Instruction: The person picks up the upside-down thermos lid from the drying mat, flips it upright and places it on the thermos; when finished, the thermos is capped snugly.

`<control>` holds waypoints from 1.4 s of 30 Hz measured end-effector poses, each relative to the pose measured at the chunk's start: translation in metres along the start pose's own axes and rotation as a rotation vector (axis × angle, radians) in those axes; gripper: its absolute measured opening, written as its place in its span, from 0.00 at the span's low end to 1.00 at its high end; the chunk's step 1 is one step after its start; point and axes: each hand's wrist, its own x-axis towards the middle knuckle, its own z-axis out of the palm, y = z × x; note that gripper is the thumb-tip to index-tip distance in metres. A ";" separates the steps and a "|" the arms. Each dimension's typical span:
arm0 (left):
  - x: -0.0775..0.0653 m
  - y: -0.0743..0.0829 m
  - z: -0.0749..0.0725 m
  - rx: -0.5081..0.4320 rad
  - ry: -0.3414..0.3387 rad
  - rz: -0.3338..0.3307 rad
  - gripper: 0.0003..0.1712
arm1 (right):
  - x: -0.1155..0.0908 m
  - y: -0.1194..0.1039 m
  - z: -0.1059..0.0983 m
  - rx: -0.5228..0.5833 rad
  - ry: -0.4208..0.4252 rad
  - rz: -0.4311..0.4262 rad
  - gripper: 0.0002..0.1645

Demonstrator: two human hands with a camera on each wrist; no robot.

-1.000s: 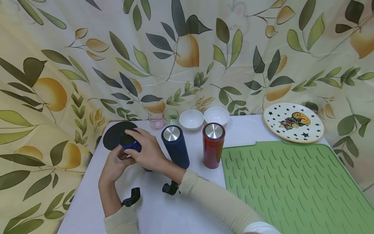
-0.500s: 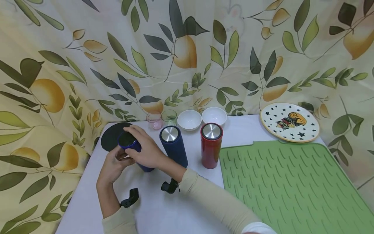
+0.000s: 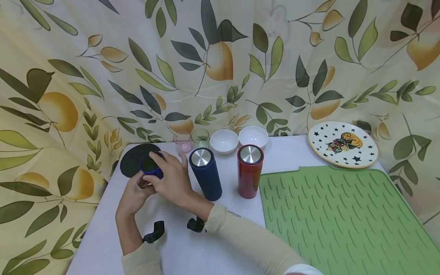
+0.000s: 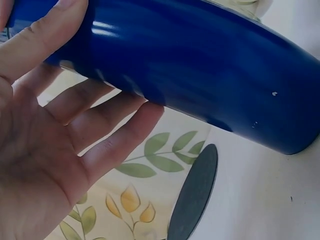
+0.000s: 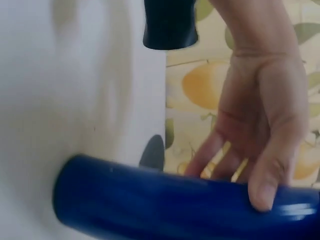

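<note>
A glossy blue flask (image 4: 190, 65) with a dark round top stands before me, its base down at the white tablecloth. My left hand (image 3: 134, 194) grips the flask's upper body, thumb on one side and fingers on the other; this shows in both wrist views. From the right, my right hand (image 3: 175, 177) pinches the blue rim round the flask's top (image 3: 149, 163) between thumb and fingers, with one finger raised off it. In the head view the hands hide most of the flask's body. A dark blue flask (image 3: 207, 177) with a steel lid stands beside my right hand.
A red flask (image 3: 249, 173) stands further right. Behind are two white bowls (image 3: 224, 141), a pinkish glass (image 3: 183, 142) and a greenish glass (image 3: 200, 138). A black round mat (image 3: 132, 160) lies back left. A green mat (image 3: 337, 214) and a star-patterned plate (image 3: 343, 145) occupy the right.
My right hand has turned at the flask's top and its wrist has shifted slightly left; one finger now sticks up. The left hand keeps its grip. The view has swayed a little.
</note>
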 end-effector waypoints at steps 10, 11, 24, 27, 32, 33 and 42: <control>0.000 -0.003 -0.001 -0.030 -0.027 -0.006 0.32 | 0.002 0.007 -0.005 0.311 -0.220 0.084 0.35; 0.000 -0.003 -0.001 -0.040 -0.028 -0.013 0.31 | 0.004 0.009 -0.007 0.368 -0.271 0.093 0.36; 0.000 -0.003 0.000 -0.010 -0.016 0.007 0.32 | 0.011 0.009 -0.008 0.340 -0.203 0.083 0.34; 0.000 -0.001 -0.001 0.015 -0.002 0.022 0.32 | 0.006 0.000 -0.002 0.174 -0.066 0.067 0.33; 0.000 -0.001 -0.001 0.058 0.028 0.028 0.31 | -0.001 -0.010 0.006 0.020 0.053 0.075 0.33; 0.000 -0.001 -0.001 0.064 0.025 0.029 0.31 | -0.002 -0.009 0.006 0.052 0.038 0.089 0.33; 0.001 -0.002 -0.001 0.015 -0.038 0.052 0.32 | 0.012 0.012 -0.015 0.481 -0.351 0.093 0.34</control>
